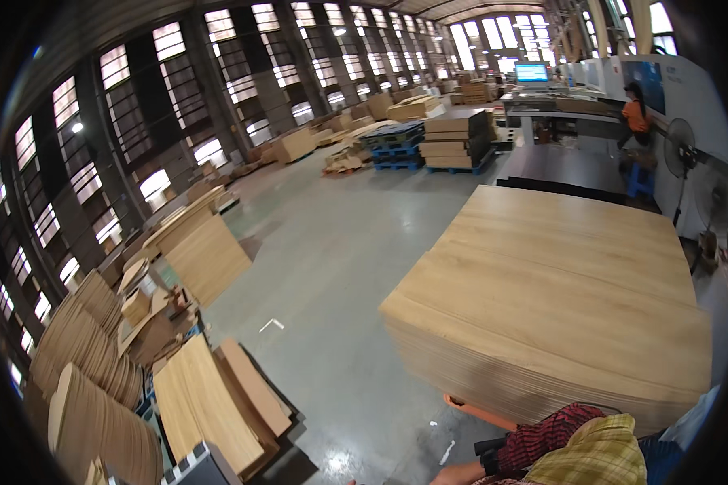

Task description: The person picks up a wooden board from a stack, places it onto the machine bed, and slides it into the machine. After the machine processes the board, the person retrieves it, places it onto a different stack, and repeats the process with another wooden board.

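My right hand (459, 474) is at the lower edge, mostly cut off by the frame. Its fingers are out of sight, so what they do is hidden. A black band circles the wrist, and a dark red and black patterned sleeve (542, 440) covers the forearm, with yellow checked cloth (594, 457) beside it. Close by is a dark, blurred bar (488, 445). Beyond the arm stands a large stack of wood-grain boards (542, 283), with an orange metal part (479, 411) low at its near side. Of my left hand nothing clear shows.
Wood-grain boards (206, 404) and upright bundles of brown sheets (97, 420) line the left. Another board pile (206, 255) lies farther up. Grey floor (323, 267) runs between the stacks. At back right, a person in orange (635, 117) is near a standing fan (681, 145).
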A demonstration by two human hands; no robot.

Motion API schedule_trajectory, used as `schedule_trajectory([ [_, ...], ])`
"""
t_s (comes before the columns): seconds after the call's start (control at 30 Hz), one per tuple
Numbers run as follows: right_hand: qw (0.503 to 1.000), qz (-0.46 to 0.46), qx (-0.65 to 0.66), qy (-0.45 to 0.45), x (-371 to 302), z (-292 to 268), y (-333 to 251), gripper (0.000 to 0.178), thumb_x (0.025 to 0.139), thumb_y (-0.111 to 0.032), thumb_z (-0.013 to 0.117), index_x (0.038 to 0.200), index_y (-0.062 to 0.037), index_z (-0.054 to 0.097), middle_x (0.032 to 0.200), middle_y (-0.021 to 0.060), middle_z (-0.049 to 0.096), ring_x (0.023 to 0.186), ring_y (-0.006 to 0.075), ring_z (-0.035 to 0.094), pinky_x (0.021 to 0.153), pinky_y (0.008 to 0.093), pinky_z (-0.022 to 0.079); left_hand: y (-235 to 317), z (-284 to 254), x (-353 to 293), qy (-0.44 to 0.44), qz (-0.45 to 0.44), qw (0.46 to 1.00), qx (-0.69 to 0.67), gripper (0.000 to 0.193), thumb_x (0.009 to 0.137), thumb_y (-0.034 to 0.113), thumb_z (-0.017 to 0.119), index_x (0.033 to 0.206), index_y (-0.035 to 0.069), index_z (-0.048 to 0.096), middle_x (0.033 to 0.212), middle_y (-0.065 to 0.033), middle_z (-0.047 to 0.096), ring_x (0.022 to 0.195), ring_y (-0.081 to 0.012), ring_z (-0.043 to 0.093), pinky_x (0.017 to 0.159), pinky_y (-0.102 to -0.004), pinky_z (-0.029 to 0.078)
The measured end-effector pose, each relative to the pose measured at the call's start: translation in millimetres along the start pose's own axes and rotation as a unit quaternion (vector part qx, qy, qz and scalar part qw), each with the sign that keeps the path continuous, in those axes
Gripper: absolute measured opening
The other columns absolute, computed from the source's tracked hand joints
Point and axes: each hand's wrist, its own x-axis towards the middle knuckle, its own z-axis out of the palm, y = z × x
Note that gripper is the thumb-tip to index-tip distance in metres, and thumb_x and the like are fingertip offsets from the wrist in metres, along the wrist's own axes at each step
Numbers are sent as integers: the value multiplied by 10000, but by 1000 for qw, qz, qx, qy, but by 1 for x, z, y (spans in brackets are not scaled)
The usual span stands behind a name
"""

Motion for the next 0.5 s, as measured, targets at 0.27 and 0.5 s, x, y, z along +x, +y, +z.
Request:
schedule_trajectory([
  [0.27, 994, 21, -60, 90, 85, -23, 161, 274, 849, -274, 491, 943, -28, 566, 803, 163, 563, 711, 307, 547, 604, 375, 429, -5, 10, 210, -119, 14, 992, 47, 367, 880, 198, 504, 1164, -33, 511, 997, -138, 619, 938, -182, 573, 832, -276, 426],
  [0.5, 990, 98, -20, 104, 228, -217, 152, 273, 875, -271, 463, 861, -21, 573, 779, 134, 614, 704, 267, 594, 624, 380, 463, 27, 25, 365, -193, -3, 980, 42, 369, 878, 217, 522, 1158, -24, 517, 929, -133, 630, 878, -175, 581, 784, -280, 446],
])
